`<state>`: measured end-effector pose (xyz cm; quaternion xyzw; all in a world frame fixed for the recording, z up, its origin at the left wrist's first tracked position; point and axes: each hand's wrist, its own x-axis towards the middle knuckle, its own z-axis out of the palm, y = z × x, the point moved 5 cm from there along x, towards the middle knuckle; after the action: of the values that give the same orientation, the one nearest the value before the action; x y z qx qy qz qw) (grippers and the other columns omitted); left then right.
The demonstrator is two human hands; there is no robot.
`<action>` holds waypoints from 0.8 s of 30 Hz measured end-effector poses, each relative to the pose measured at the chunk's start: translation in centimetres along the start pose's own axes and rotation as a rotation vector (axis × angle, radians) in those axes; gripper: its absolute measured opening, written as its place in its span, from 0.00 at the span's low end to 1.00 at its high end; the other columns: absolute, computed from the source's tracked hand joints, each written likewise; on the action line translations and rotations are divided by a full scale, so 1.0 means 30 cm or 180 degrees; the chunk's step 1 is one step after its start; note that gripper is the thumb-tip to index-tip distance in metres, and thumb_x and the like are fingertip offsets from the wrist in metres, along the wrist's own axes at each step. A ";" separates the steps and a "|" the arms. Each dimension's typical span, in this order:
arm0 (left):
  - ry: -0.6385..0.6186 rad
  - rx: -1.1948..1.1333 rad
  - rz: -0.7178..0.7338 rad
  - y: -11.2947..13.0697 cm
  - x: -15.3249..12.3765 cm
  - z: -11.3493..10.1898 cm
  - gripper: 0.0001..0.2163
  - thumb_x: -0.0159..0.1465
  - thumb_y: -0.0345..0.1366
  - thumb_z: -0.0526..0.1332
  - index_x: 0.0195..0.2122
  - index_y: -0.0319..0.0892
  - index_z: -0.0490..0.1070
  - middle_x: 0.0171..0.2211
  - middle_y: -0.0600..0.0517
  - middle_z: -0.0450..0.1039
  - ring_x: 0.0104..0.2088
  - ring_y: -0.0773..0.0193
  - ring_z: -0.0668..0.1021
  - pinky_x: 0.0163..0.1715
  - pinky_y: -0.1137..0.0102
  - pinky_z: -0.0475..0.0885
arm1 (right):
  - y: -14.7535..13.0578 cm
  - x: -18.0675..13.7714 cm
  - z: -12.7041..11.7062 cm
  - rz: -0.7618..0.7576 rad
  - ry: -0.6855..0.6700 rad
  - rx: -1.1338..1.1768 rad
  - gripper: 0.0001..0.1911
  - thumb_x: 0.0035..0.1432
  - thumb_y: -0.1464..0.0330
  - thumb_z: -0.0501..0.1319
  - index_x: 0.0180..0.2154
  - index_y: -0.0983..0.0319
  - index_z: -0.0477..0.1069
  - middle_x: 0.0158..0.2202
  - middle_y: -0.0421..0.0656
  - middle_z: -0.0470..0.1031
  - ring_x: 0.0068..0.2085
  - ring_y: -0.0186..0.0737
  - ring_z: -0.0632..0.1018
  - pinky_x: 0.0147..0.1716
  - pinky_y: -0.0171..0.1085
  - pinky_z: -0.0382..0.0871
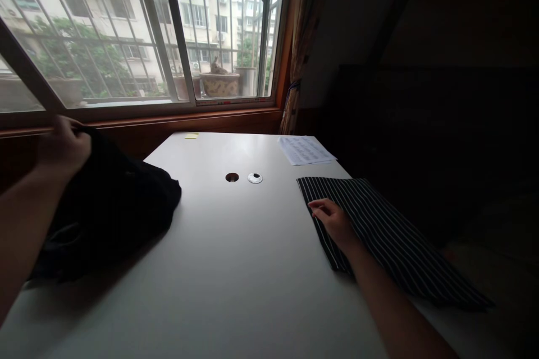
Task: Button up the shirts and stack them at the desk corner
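At the left edge, my left hand point(69, 143) is closed around the top of a bulky black cloth bundle point(122, 196). The bundle hangs over the left part of the white table point(236, 269); its exact kind is too dark and blurred to make out. On the right, a dark striped cloth point(391, 230) with thin pale lines lies flat, its far right part over the table's side. Above its left edge is my right hand point(334, 221), fingers loosely bent, with a small gap between thumb and forefinger. No cloth is visibly gathered in it.
Printed paper sheets point(305, 150) lie at the table's back right corner, and a yellow sticky note point(191, 136) at the back left. Mid-table are a round cable hole point(232, 178) and its round cover point(255, 178). Behind stands a barred window point(227, 28) with a curtain point(297, 50).
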<state>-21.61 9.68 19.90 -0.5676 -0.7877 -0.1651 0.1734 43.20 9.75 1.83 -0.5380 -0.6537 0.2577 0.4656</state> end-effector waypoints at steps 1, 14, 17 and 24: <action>-0.0110 -0.0016 -0.0180 -0.003 -0.002 0.051 0.21 0.69 0.41 0.60 0.60 0.35 0.64 0.55 0.41 0.69 0.50 0.53 0.76 0.48 0.53 0.74 | -0.002 -0.001 0.002 -0.0020 -0.0023 -0.0027 0.09 0.57 0.64 0.60 0.37 0.59 0.77 0.37 0.44 0.76 0.35 0.41 0.77 0.38 0.41 0.72; -0.0462 0.0241 0.0292 0.180 -0.270 0.210 0.40 0.65 0.64 0.49 0.71 0.45 0.43 0.69 0.32 0.47 0.63 0.27 0.57 0.54 0.34 0.54 | -0.011 -0.008 0.034 -0.0222 -0.0365 -0.0214 0.09 0.58 0.67 0.58 0.37 0.59 0.76 0.37 0.43 0.76 0.34 0.40 0.76 0.35 0.39 0.71; -0.0580 0.0627 0.0297 0.192 -0.315 0.227 0.39 0.65 0.58 0.53 0.71 0.45 0.42 0.66 0.27 0.49 0.58 0.25 0.63 0.48 0.37 0.62 | -0.007 -0.011 0.043 -0.0287 -0.0441 -0.0303 0.09 0.57 0.69 0.58 0.37 0.59 0.76 0.38 0.43 0.76 0.34 0.40 0.76 0.35 0.39 0.71; -0.0482 0.0803 0.0696 0.215 -0.324 0.186 0.24 0.71 0.40 0.44 0.65 0.32 0.52 0.51 0.34 0.65 0.48 0.43 0.69 0.42 0.50 0.70 | -0.019 -0.024 0.060 -0.0630 -0.0645 -0.0607 0.09 0.59 0.71 0.57 0.37 0.58 0.76 0.39 0.42 0.76 0.36 0.40 0.76 0.37 0.39 0.71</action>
<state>-13.09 6.04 10.90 -0.6345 -0.7465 -0.0020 0.2004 41.34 9.20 1.30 -0.4840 -0.7686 0.2003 0.3672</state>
